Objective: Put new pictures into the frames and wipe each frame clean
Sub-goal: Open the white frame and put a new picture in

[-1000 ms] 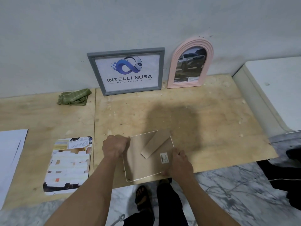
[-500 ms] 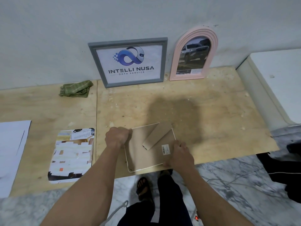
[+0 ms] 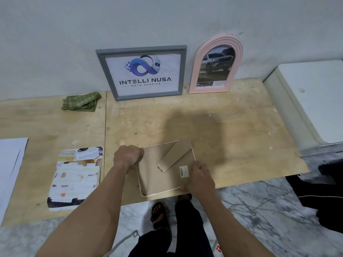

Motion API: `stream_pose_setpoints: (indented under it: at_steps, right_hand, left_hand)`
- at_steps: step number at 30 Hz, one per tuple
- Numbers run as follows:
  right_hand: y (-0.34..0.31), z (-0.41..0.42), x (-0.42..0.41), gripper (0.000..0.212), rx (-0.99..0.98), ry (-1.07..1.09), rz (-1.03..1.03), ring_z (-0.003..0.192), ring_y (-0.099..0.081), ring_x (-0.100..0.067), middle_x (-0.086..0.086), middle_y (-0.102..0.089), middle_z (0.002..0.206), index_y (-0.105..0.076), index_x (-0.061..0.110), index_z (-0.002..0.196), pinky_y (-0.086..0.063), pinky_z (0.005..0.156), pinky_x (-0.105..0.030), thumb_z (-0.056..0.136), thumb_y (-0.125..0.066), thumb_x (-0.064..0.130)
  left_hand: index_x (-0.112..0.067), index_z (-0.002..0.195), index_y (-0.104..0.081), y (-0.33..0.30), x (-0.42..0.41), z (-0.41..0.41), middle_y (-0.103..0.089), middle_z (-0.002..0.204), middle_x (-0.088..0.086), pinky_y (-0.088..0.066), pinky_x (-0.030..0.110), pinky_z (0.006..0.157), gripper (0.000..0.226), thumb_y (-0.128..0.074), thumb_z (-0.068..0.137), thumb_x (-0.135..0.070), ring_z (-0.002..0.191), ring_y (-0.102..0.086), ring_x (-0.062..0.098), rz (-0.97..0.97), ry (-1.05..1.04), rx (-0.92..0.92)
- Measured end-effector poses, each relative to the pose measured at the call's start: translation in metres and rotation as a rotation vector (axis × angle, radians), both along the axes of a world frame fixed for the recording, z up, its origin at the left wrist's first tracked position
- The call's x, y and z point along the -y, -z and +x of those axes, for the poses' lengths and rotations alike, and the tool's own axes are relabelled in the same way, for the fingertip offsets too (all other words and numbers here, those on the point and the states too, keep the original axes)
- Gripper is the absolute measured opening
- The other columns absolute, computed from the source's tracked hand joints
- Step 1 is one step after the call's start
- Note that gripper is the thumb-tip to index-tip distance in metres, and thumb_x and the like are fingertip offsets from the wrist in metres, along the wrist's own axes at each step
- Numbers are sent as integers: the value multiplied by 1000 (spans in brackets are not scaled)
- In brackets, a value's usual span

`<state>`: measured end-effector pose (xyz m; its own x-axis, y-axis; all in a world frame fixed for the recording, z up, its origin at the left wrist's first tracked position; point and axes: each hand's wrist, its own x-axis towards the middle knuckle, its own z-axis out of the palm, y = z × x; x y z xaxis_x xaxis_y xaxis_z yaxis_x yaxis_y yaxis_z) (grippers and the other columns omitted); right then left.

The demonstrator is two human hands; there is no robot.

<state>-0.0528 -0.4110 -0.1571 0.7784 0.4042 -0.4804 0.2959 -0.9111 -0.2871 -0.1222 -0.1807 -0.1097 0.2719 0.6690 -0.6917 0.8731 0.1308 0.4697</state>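
The face-down white-rimmed frame with tan cardboard backing (image 3: 163,171) lies at the plywood board's (image 3: 232,127) near edge between 2 hands, left hand (image 3: 128,156) curled gripping its left edge, right hand (image 3: 199,178) pinching its near-right corner.

A grey frame (image 3: 142,74) holds a blue logo; at its three o'clock a pink arched frame (image 3: 216,64); at nine o'clock a green striped cloth (image 3: 81,102). Tan frame back (image 3: 163,169), white-edged, on pale plywood (image 3: 232,130).

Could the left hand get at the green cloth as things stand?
Probably yes. The cloth lies in the open on the board by the wall, with nothing between it and the left hand. That hand would first have to let go of the face-down frame.
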Motion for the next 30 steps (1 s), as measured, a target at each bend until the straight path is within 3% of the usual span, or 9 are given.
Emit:
stream_pose_setpoints:
  at_steps: [5, 9, 12, 15, 18, 23, 25, 30]
  right_hand:
    - [1, 1, -1, 100, -18, 18, -16, 118, -43, -27, -9, -40, 128, -27, 10, 136, -48, 87, -38, 61, -85, 42]
    - [3, 1, -2, 89, 14, 9, -45, 117, -45, -26, -9, -41, 129, -28, 9, 136, -48, 86, -35, 69, -81, 33]
    - [3, 0, -2, 86, 13, 23, -46, 116, -44, -26, -9, -40, 129, -29, 10, 135, -49, 84, -35, 69, -80, 30]
    - [2, 1, -3, 94, -7, 18, -48, 120, -42, -26, -9, -38, 132, -26, 9, 138, -48, 88, -36, 67, -83, 34]
    - [0, 1, -3, 101, -44, 32, -30, 121, -42, -27, -10, -37, 131, -27, 9, 137, -46, 90, -37, 61, -87, 36]
    - [0, 0, -2, 99, -26, 13, -27, 121, -41, -28, -11, -37, 132, -27, 10, 136, -47, 89, -37, 62, -87, 34]
    - [0, 1, -2, 100, -37, 8, -27, 122, -41, -29, -11, -37, 133, -28, 10, 136, -47, 89, -37, 61, -87, 36]
    - [0, 2, -4, 107, -60, 12, -38, 123, -41, -29, -11, -36, 132, -26, 7, 139, -46, 91, -38, 59, -88, 39]
  left_hand:
    - [-7, 74, -69, 2, 9, -4, -72, 82, 13, -57, 32, 79, 33, -64, 55, -34, 84, -72, 35, 18, -25, 25]
    - [-8, 98, -78, 2, 21, -6, -73, 109, 12, -53, 32, 90, 49, -67, 58, -34, 106, -67, 32, 30, -56, 72]
    - [-7, 99, -78, 1, 22, -6, -73, 108, 15, -52, 31, 87, 53, -65, 57, -36, 104, -67, 33, 42, -72, 56]
    - [-7, 79, -71, 3, 19, -4, -71, 94, 16, -53, 31, 83, 22, -73, 73, -28, 97, -68, 35, 67, -64, 26]
    - [-9, 67, -59, 5, 14, -3, -73, 93, 17, -59, 37, 84, 21, -73, 73, -25, 88, -72, 36, 66, -51, -4]
    - [-10, 67, -56, 6, 10, -4, -73, 98, 18, -59, 38, 84, 21, -69, 77, -23, 89, -73, 36, 57, -5, -32]
    - [-6, 70, -54, 7, 13, -3, -71, 103, 20, -54, 31, 79, 24, -66, 82, -23, 96, -70, 37, 92, -4, -46]
    - [-3, 82, -57, 9, 17, -3, -70, 105, 19, -50, 31, 77, 25, -67, 82, -26, 101, -67, 37, 114, -26, -29]
